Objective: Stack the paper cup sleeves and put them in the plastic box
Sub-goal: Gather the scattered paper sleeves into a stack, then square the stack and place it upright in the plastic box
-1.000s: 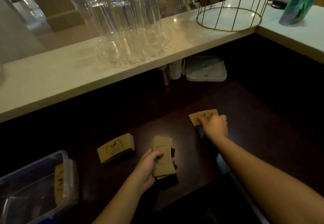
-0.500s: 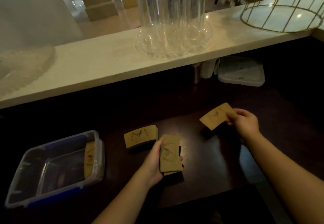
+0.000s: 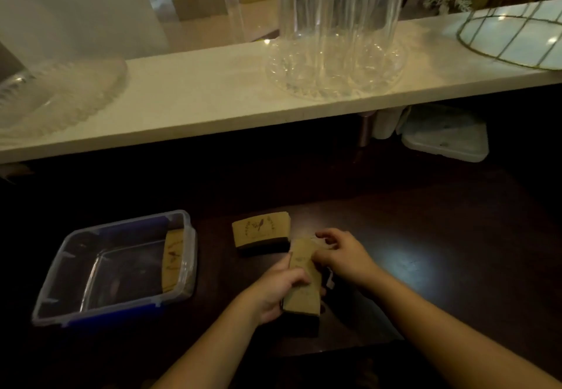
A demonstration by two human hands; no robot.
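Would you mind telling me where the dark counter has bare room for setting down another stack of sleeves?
Bare room lies right of both hands, toward the white lid. Crowded: the strip between the plastic box and the loose sleeve stack.

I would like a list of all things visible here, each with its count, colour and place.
plastic box: one, clear with blue, left on the dark counter
sleeves in box: count unclear, brown, upright at its right wall
sleeve pile: one, brown, beside the box
held sleeve stack: one, brown, in both hands
glasses: several, clear, on the white shelf
wire basket: one, gold, shelf right
lid: one, whitish, under the shelf
left hand: one
right hand: one
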